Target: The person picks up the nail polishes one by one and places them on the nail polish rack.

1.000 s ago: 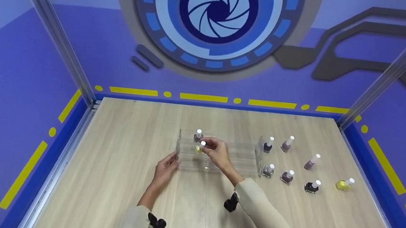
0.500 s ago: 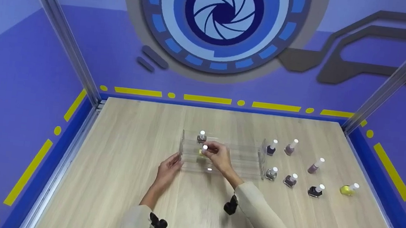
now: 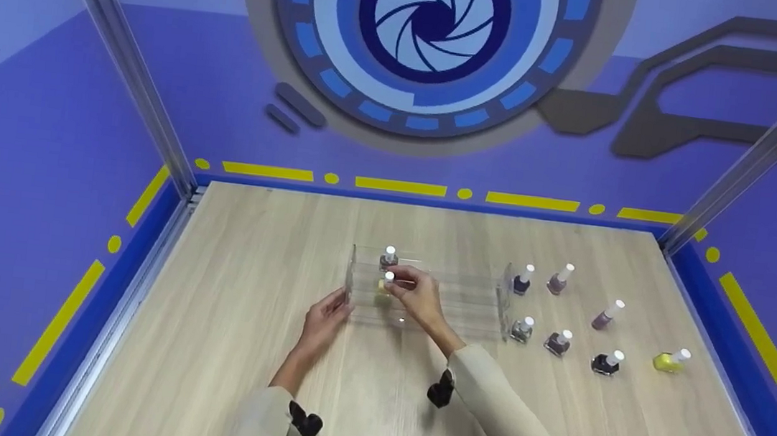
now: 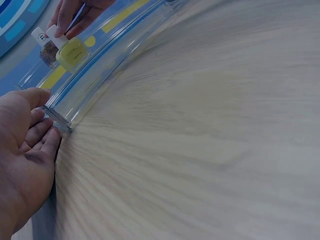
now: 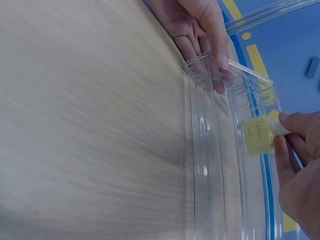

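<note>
A clear acrylic tiered display rack (image 3: 463, 302) stands mid-table. My right hand (image 3: 420, 301) pinches the white cap of a yellow nail polish bottle (image 5: 257, 135) between thumb and fingertips, upright over a middle tier near the rack's left end. Behind it, a greyish nail polish bottle (image 3: 389, 258) stands on the back tier; in the left wrist view its brownish glitter (image 4: 48, 53) shows beside the yellow one. My left hand (image 3: 324, 324) grips the rack's left end panel, thumb on one side and fingers on the other, as the right wrist view shows.
Right of the rack, several nail polish bottles stand on the wooden table: dark navy (image 3: 522, 282), mauve (image 3: 558, 282), slim purple (image 3: 605, 317), silver (image 3: 521, 331), plum (image 3: 557, 344), black (image 3: 606, 364) and yellow (image 3: 668, 361). Blue-purple walls (image 3: 281, 142) enclose the table's back and sides.
The head view has shifted slightly. My right hand keeps its pinch on the yellow nail polish bottle at nearly the same spot over the rack; the left hand stays on the end panel.
</note>
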Available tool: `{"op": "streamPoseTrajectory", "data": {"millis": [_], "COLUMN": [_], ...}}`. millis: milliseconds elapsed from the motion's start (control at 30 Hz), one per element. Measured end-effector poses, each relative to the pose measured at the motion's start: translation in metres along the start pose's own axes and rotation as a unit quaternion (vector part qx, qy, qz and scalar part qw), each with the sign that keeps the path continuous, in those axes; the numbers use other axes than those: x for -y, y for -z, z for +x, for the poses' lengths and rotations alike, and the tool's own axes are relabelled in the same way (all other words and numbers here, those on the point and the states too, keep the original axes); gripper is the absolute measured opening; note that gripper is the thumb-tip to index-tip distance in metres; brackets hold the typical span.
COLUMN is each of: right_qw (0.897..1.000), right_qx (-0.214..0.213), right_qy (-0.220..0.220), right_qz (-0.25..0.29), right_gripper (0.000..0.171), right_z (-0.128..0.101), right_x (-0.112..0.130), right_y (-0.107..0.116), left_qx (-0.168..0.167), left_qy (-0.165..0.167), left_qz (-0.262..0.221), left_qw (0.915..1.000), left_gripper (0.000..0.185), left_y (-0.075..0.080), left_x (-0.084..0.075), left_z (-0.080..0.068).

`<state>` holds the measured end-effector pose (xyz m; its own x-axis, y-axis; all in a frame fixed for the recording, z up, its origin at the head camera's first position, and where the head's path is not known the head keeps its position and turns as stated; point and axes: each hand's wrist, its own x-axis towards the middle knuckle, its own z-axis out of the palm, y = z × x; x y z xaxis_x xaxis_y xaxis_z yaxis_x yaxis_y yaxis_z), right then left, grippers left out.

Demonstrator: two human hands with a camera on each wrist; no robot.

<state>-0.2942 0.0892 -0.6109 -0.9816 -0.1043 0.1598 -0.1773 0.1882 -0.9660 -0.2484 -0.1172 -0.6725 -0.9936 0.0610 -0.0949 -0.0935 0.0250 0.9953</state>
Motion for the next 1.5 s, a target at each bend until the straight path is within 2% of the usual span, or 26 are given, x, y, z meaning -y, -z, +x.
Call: {"op": "streamPoseTrajectory", "data": {"millis": [200,333,500,600,767,900,1000,1067,1200,1267,1333,1367,1433,1500], "right_qw": [1.000,1.000,0.999,0.999,0.993,0.989,0.991,0.991,0.981,0.977,0.972,0.970,0.969,0.962], "right_qx": [-0.001,0.001,0.006,-0.010,-0.063,-0.073,-0.080,-0.091,-0.132,-0.158,-0.191,-0.208,-0.233,-0.259], "right_qy": [0.007,0.022,0.024,0.022,0.060,0.088,0.069,0.039,0.013,0.004,-0.020,-0.035,-0.061,-0.086], "right_qz": [0.003,-0.008,-0.031,-0.037,-0.079,-0.090,-0.085,-0.093,-0.139,-0.144,-0.136,-0.118,-0.045,0.021], "right_gripper": [0.024,0.024,0.024,0.024,0.021,0.019,0.019,0.020,0.020,0.021,0.023,0.022,0.021,0.019], "right_z": [-0.001,-0.007,-0.021,-0.027,-0.033,-0.049,-0.062,-0.070,-0.083,-0.088,-0.089,-0.090,-0.092,-0.096], "right_x": [0.007,0.018,0.054,0.068,0.050,0.030,0.027,0.032,0.053,0.062,0.059,0.054,0.042,0.031], "right_y": [0.007,0.019,0.049,0.071,0.109,0.146,0.174,0.194,0.232,0.251,0.274,0.286,0.312,0.334], "left_qx": [-0.005,-0.008,-0.013,-0.016,-0.011,-0.009,-0.006,-0.002,-0.003,-0.003,-0.004,-0.006,-0.007,-0.012], "left_qy": [0.007,0.012,0.007,0.003,0.002,0.006,0.008,0.009,0.018,0.017,0.014,0.015,0.014,0.014], "left_qz": [-0.004,0.001,0.000,-0.001,-0.008,-0.012,-0.013,-0.011,-0.003,0.003,0.009,0.009,0.010,0.010], "left_qw": [1.0000,0.9999,0.9999,0.9999,0.9999,0.9999,0.9999,0.9999,0.9998,0.9998,0.9999,0.9998,0.9998,0.9998], "left_gripper": [0.053,0.052,0.052,0.051,0.052,0.052,0.052,0.052,0.052,0.052,0.053,0.053,0.053,0.052], "left_y": [0.000,-0.002,-0.001,-0.002,-0.003,-0.003,-0.002,-0.003,-0.004,-0.002,-0.002,-0.001,-0.002,-0.003], "left_x": [0.002,0.003,0.003,0.003,0.004,0.004,0.004,0.003,0.002,-0.006,-0.010,-0.010,-0.009,-0.002], "left_z": [0.001,0.002,0.003,0.004,0.004,0.003,0.002,0.004,0.005,0.001,-0.003,-0.003,-0.003,0.000]}}
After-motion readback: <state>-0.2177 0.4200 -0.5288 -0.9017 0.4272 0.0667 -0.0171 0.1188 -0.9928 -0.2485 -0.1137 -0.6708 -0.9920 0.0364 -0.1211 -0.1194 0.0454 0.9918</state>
